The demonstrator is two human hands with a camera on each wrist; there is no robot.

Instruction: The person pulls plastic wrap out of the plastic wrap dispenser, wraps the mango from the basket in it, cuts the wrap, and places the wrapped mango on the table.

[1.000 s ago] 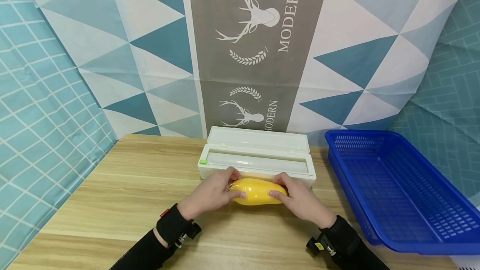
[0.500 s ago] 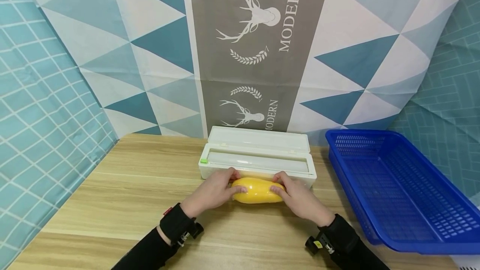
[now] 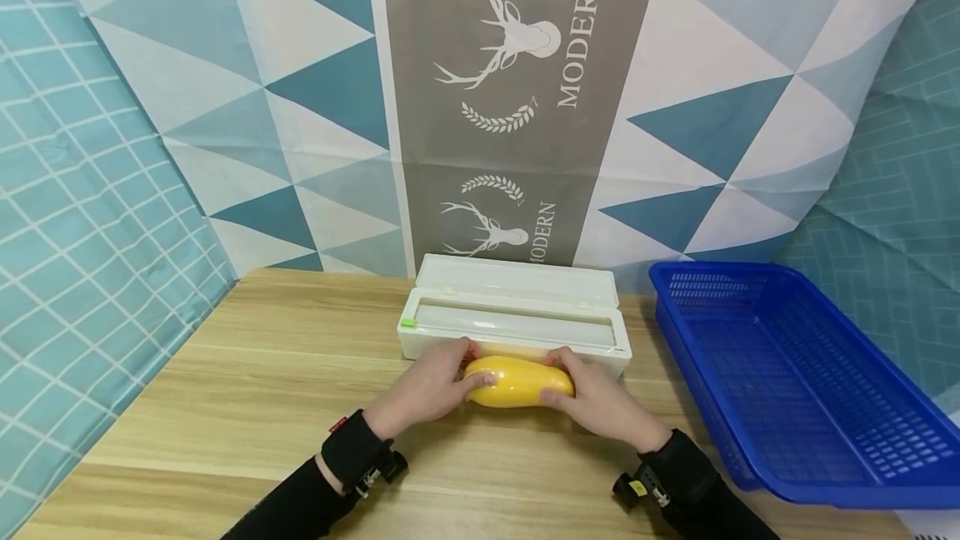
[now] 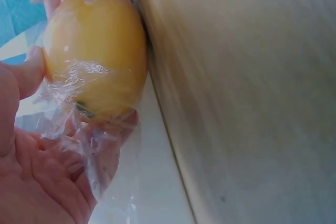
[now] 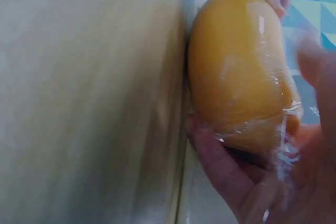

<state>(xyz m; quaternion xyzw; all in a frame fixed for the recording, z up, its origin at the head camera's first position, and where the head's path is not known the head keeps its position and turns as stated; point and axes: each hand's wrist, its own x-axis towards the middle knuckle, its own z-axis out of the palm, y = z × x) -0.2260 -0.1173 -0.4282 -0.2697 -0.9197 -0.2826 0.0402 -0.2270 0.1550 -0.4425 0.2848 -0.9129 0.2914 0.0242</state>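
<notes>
A glossy, oblong yellow fruit lies sideways between my hands, in front of a white cling film dispenser. My left hand holds its left end, the thumb over the near side. At the other end my right hand grips it, fingers behind and thumb low in front. Clear cling film covers the fruit in the left wrist view, crumpled at a dark stem spot. Loose film bunches by the right palm in the right wrist view. The fruit's exact kind is unclear.
The dispenser's lid stands raised, showing the film roll and a green slider. A blue plastic basket stands on the right. Wooden tabletop extends left and front; a patterned cloth hangs behind.
My left thumb has moved up onto the fruit. The right thumb has slid lower on its near side. The fruit shifts and turns slightly while both hands stay on it.
</notes>
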